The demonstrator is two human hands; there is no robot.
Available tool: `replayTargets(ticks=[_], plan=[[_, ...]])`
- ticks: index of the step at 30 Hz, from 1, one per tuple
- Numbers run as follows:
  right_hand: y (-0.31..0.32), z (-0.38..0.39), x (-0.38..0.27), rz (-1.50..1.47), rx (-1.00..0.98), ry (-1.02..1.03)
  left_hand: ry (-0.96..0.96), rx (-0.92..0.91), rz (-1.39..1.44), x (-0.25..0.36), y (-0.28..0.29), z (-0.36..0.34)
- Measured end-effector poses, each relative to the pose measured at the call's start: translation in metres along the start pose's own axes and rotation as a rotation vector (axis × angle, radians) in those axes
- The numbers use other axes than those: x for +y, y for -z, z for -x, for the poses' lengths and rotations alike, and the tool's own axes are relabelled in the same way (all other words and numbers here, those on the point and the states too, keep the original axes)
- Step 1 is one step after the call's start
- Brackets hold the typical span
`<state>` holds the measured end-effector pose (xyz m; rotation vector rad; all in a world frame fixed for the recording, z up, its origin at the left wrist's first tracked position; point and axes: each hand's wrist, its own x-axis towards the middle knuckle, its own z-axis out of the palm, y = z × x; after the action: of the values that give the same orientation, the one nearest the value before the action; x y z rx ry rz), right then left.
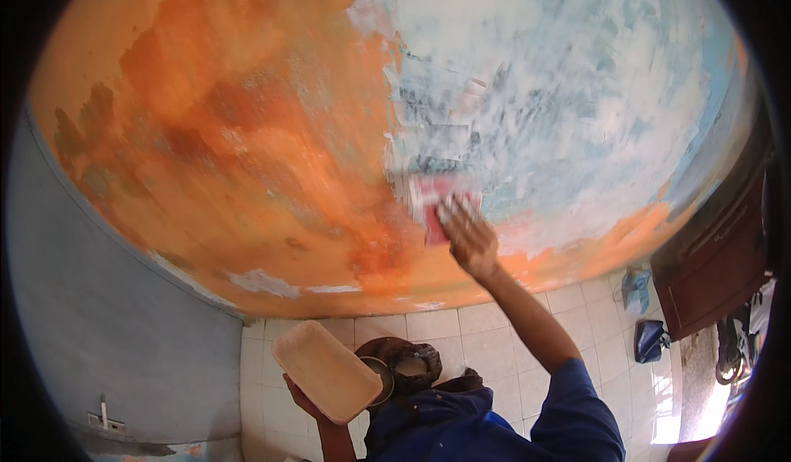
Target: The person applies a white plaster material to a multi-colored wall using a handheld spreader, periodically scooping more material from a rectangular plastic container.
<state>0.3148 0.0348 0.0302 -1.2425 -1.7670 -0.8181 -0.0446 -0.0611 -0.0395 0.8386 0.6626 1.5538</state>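
Observation:
My right hand (471, 240) is stretched out to the wall (272, 174), its fingers closed on a flat red-and-pink spreader (434, 221) that lies against the surface. Motion blurs the hand and the tool a little. Bare orange paint covers the wall's left part; whitish filler with blue and dark streaks covers the right. Low at the left, my left hand (305, 400) holds up a pale, shallow rectangular tray (327, 371) by its side. The tray hides most of those fingers.
Between me and the wall, an open dark bag (414, 361) with pale material inside stands on the white tiled floor (486, 338), beside a round container (381, 375). A grey wall (132, 322) rises at left. At right are a brown door (717, 260) and blue bags (649, 340).

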Motion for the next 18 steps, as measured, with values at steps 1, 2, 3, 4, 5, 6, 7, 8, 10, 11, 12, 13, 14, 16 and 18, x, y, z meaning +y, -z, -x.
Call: replayTargets(ticks=[1, 2, 3, 4, 5, 6, 7, 8, 10, 11, 12, 13, 14, 16, 18], plan=[[0.006, -0.028, 0.007, 0.037, 0.063, -0.004, -0.102, -0.006, -0.319, -0.006, 0.004, -0.001], [0.012, -0.058, 0.011, 0.115, 0.149, 0.004, -0.101, 0.017, -0.357, -0.011, 0.008, -0.002], [0.007, -0.072, 0.019, 0.187, 0.208, 0.032, -0.1, 0.037, -0.393, -0.016, 0.01, -0.004], [0.001, -0.071, 0.019, 0.187, 0.181, 0.025, 0.006, 0.086, -0.148, -0.021, 0.013, -0.007], [-0.012, -0.065, 0.022, 0.186, 0.153, 0.016, 0.113, 0.134, 0.096, -0.023, 0.014, -0.009], [-0.027, -0.058, 0.027, 0.188, 0.13, 0.01, 0.095, 0.127, 0.082, -0.02, 0.006, -0.01], [-0.045, -0.029, 0.026, 0.188, 0.065, -0.006, 0.078, 0.124, 0.07, -0.016, -0.007, -0.008], [-0.062, 0.007, 0.021, 0.143, -0.025, -0.033, 0.079, 0.125, 0.081, -0.013, -0.01, -0.007], [-0.085, 0.087, 0.012, 0.155, -0.194, -0.051, 0.116, 0.124, 0.135, -0.012, -0.015, -0.006], [-0.089, 0.123, 0.004, 0.165, -0.253, -0.053, 0.124, 0.118, 0.182, -0.01, -0.017, -0.005], [-0.091, 0.153, -0.003, 0.132, -0.304, -0.053, 0.132, 0.111, 0.227, -0.008, -0.019, -0.003], [-0.091, 0.186, -0.002, 0.17, -0.429, -0.041, 0.123, 0.083, 0.282, -0.004, -0.029, -0.003], [-0.089, 0.18, -0.005, 0.113, -0.392, -0.015, 0.105, 0.068, 0.324, 0.001, -0.031, -0.004], [-0.069, 0.148, -0.007, 0.013, -0.319, 0.039, 0.064, 0.086, 0.255, 0.003, -0.022, -0.002], [-0.047, 0.071, 0.001, -0.005, -0.199, 0.033, 0.065, 0.108, 0.227, 0.004, -0.01, 0.003]])
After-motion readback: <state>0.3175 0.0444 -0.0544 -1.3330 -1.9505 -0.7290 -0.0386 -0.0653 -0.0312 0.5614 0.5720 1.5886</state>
